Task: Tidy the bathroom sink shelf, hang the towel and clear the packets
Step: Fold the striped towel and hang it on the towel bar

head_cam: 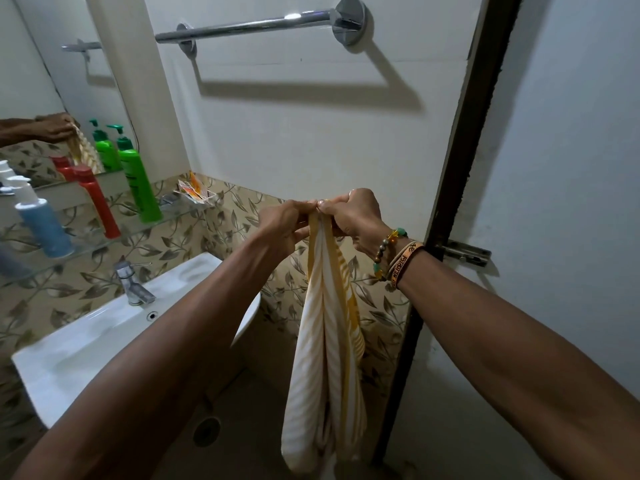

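bathroom corner: striped towel [325, 341] held up below the towel bar [256, 27]

white wall above, leaf-patterned tiles below, and a dark door frame down the right side. the chrome towel bar is fixed high on the wall with nothing on it. both arms reach forward under it. the left hand [280, 223] and the right hand [353, 216] meet knuckle to knuckle, and each pinches the top edge of the yellow-and-white striped towel between curled fingers and thumb. the towel hangs straight down from them in long folds, clear of the wall and well under the bar. beaded and woven bracelets [394, 254] sit on the right wrist.

to the left, a glass shelf [187, 214] carries a green pump bottle [138, 181], a red bottle [97, 202] and a blue bottle with a white pump [43, 226], all upright. small orange-and-white packets [194, 192] lie at the shelf's right end, near the wall. a mirror [52, 81] above the shelf reflects a hand, the towel and the bottles. beneath the shelf is a white sink [69, 348] with a chrome tap [131, 282]. a metal door bolt [465, 252] is on the door at the right.
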The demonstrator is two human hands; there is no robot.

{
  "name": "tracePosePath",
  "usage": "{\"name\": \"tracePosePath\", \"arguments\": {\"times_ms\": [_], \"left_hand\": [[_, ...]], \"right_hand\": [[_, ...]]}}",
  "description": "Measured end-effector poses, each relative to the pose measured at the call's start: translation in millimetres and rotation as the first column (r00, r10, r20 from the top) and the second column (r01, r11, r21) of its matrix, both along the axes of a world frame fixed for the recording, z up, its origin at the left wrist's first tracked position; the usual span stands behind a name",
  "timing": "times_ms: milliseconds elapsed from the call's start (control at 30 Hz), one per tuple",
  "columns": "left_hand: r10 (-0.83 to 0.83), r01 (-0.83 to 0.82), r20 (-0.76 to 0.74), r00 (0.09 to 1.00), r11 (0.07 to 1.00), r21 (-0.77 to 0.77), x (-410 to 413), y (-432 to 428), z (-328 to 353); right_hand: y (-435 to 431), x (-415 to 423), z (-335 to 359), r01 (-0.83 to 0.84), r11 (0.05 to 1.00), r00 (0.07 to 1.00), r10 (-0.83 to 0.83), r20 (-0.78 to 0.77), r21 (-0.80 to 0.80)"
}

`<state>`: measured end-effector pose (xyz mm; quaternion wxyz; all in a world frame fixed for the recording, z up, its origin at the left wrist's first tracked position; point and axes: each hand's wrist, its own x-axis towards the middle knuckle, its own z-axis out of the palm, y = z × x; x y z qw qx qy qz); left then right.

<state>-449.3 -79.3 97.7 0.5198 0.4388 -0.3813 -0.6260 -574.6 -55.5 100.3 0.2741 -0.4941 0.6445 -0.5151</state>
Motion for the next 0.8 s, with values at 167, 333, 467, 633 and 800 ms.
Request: {"name": "tracePosePath", "arguments": {"times_ms": [167, 333, 467, 633, 800], "left_hand": [[-0.108, 0.108, -0.021, 0.994, 0.994, 0.005, 3.1, -1.1, -2.7], [-0.155, 0.155, -0.007, 0.988, 0.988, 0.019, 2.8, -4.2, 0.9], [-0.154, 0.153, 0.009, 0.988, 0.986, 0.058, 0.6, -7.6, 6.9], [-0.242, 0.240, 0.023, 0.970, 0.969, 0.059, 4.1, -14.2, 9.4], [-0.197, 0.296, 0.378, 0.905, 0.928, -0.225, 12.1, -19.7, -3.1]], "right_hand": [[-1.9, 0.7, -3.9, -0.017, 1.000, 0.998, 0.018, -0.066, 0.012], [-2.8, 2.8, -7.3, -0.010, 1.000, 0.992, 0.010, -0.127, 0.003], [-3.6, 1.8, -6.9, -0.064, 0.998, 0.981, 0.064, -0.181, 0.005], [-12.8, 1.1, -9.5, 0.017, 0.999, 0.992, -0.021, -0.122, -0.033], [-21.2, 0.0, -7.4, -0.042, 0.997, 0.999, 0.042, -0.008, -0.060]]}}
